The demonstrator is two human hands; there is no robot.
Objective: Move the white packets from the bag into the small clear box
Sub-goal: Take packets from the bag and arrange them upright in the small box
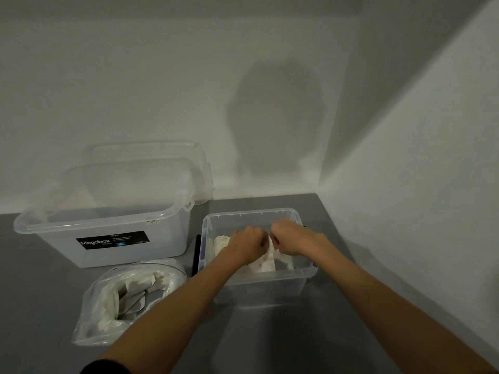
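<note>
In small clear box [270,288], left hand [248,242] and right hand [290,237] curl fingers round white packets [270,247]; lay flat before releasing, bag [91,306] at 8 o'clock.

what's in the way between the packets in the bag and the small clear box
Nothing visible. The bag is open on top over its packets, and the small clear box close beside it has no lid on. The left hand and right hand are inside that box, pinching a white packet.
</note>
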